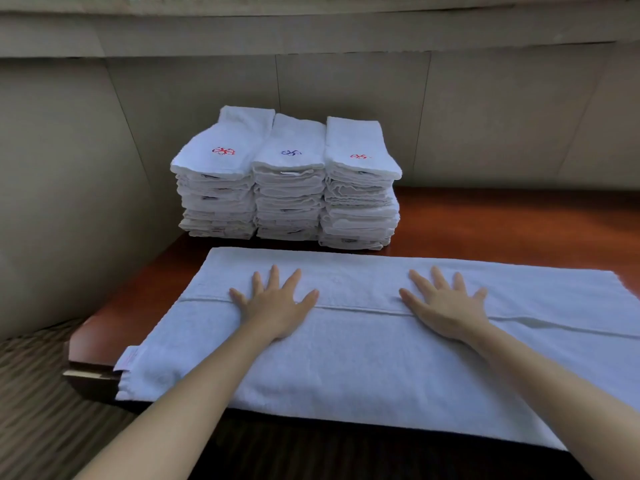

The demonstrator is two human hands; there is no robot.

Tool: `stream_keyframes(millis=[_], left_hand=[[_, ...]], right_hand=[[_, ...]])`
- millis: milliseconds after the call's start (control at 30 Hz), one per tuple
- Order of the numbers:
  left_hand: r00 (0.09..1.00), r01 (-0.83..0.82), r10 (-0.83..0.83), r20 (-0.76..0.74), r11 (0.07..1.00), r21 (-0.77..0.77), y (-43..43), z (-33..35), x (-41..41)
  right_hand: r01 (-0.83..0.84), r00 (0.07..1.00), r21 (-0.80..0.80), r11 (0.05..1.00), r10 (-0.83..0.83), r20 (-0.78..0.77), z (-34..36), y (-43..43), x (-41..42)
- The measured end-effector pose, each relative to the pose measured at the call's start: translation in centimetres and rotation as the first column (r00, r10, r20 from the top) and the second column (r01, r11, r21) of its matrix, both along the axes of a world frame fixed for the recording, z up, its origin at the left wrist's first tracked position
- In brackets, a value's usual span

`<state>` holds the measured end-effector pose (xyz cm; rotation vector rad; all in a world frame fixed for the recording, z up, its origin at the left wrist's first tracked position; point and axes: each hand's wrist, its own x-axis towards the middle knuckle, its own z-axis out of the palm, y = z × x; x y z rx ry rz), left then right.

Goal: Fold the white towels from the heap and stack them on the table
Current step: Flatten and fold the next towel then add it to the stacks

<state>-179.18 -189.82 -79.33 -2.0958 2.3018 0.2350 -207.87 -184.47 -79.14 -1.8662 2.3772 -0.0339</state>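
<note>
Lower left of the frame: striped carpet [31, 393] beside the worktop's dark edge. Left of centre: left hand [273, 303], fingers spread and straight, pressed flat on the white towel [346, 358], gripping nothing. Right of centre: right hand [446, 306], likewise splayed and flat on the same cloth, well apart from the other. Both palms straddling the raised fold edge [360, 309] running across the cloth.

Key relation: towel directly under both hands, long axis running left to right across the lower frame, near edge overhanging the reddish-brown worktop [519, 223], right end running out of the frame. Neither hand clearly nearer the middle; each roughly the same way in from its own end. Judging from this, lengthwise fold done and being smoothed; next fold probably end to end, so either hand would need to travel outward along that axis to a short edge.

Count: two hands, one towel in work, three stacks of folded towels [287, 188] side by side in the upper centre, just beyond the towel's far edge. Embroidered marks on top: red, blue, red. No unfolded heap in view.
</note>
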Motion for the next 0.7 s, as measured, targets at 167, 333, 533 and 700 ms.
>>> stream_keyframes(millis=[167,333,533,700], left_hand=[[1.000,0.003,-0.003,-0.026,1.000,-0.011,-0.7,0.6,-0.4],[0.995,0.086,-0.086,-0.044,0.996,-0.001,0.5,0.8,0.6],[0.990,0.138,-0.136,-0.033,0.988,0.067,3.0,1.8,0.7],[0.882,0.471,-0.470,-0.038,0.878,0.081,7.3,1.8,-1.3]], right_hand=[[-0.002,1.000,-0.001,1.000,0.002,0.026,0.3,-2.0,-0.5],[-0.021,0.999,-0.022,1.000,0.022,0.031,0.5,-0.5,-0.2],[-0.185,0.982,0.110,0.977,0.188,-0.020,1.8,3.9,-0.5],[-0.374,0.923,0.145,0.916,0.383,-0.033,2.4,7.3,1.5]])
